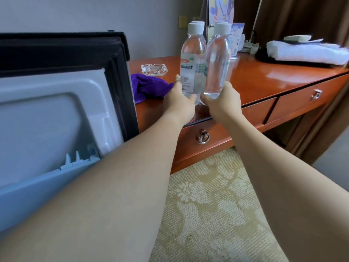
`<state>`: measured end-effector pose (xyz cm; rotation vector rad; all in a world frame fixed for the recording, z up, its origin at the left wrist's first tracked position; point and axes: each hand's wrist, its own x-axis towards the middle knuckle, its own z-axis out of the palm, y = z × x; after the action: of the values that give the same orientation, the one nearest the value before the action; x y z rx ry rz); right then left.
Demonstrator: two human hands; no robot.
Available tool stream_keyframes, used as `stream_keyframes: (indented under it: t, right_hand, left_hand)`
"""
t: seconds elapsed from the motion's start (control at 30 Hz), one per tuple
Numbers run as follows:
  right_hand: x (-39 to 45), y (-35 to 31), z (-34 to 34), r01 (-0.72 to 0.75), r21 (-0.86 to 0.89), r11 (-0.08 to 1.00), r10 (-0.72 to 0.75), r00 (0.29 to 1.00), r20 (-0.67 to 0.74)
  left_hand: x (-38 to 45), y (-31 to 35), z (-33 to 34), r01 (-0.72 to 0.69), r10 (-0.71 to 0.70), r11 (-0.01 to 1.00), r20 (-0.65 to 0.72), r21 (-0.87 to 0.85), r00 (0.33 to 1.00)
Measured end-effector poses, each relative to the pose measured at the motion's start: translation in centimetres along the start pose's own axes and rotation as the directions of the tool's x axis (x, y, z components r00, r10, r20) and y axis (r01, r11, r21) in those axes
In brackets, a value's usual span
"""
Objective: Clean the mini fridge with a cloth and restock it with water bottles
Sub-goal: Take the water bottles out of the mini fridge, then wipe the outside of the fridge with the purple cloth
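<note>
Two clear water bottles with white caps are over the wooden desk [264,76]. My left hand [179,99] grips the base of the left bottle [191,59], which carries a label. My right hand [222,103] grips the base of the right bottle [217,61], which tilts slightly left against the other. A further white cap shows just behind the left bottle. A purple cloth [149,86] lies crumpled on the desk to the left of my hands. The mini fridge door [56,110] stands open at the left, its white inner liner facing me.
A glass ashtray [154,69] sits behind the cloth. A folded white towel [306,52] and a blue-and-white carton [236,38] lie at the desk's back right. Desk drawers with ring handles [204,138] face me. Patterned carpet [207,205] covers the floor below.
</note>
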<state>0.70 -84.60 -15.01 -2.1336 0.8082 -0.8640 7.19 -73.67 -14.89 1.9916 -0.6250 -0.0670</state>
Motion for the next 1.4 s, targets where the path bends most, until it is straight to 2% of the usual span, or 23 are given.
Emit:
stream_keyframes:
  t: [0.2, 0.37, 0.53, 0.6, 0.73, 0.87, 1.07, 1.23, 1.4]
  right_hand:
    - [-0.9, -0.5, -1.0, -0.033, -0.048, 0.998, 0.035, 0.998, 0.052]
    - [-4.5, -1.5, -1.8, -0.042, -0.067, 0.997, 0.047, 0.995, 0.085]
    - [-9.5, -3.3, -2.4, 0.009, -0.089, 0.996, 0.001, 0.995, 0.103]
    - [-11.6, -4.7, -2.9, 0.049, -0.070, 0.996, -0.039, 0.991, 0.128]
    - [-15.1, -8.4, -4.2, 0.150, -0.036, 0.988, -0.141, 0.973, 0.185]
    - [-18.0, -12.4, -6.2, 0.235, 0.080, 0.969, -0.245, 0.956, 0.160]
    - [-21.9, -17.1, -7.5, 0.341, 0.141, 0.929, -0.366, 0.902, 0.230]
    - [-24.7, -21.0, -7.0, 0.458, 0.102, 0.883, -0.469, 0.855, 0.222]
    - [-27.0, -24.8, -5.5, 0.542, 0.100, 0.834, -0.552, 0.816, 0.171]
  left_hand:
    - [-1.6, 0.4, -0.5, 0.059, -0.058, 0.998, -0.050, 0.021, 0.997]
    - [-5.3, 1.1, -1.8, 0.088, -0.086, 0.981, -0.019, 0.174, 0.996]
    - [-11.3, 0.4, -4.3, 0.057, -0.057, 0.998, 0.005, 0.039, 0.998]
    - [-13.9, 0.3, -5.6, 0.037, -0.037, 0.999, 0.016, 0.015, 0.999]
    - [-17.4, 1.9, -8.6, -0.060, 0.058, 0.996, 0.026, 0.071, 0.998]
    - [-20.2, 4.0, -12.5, -0.116, 0.117, 0.993, -0.027, 0.027, 0.993]
    - [-24.8, 4.5, -18.1, -0.195, 0.197, 0.980, -0.118, 0.031, 0.973]
    - [-27.4, 3.7, -23.9, -0.254, 0.297, 0.948, -0.251, 0.190, 0.921]
    - [-28.2, 3.2, -30.0, -0.196, 0.367, 0.886, -0.376, 0.421, 0.851]
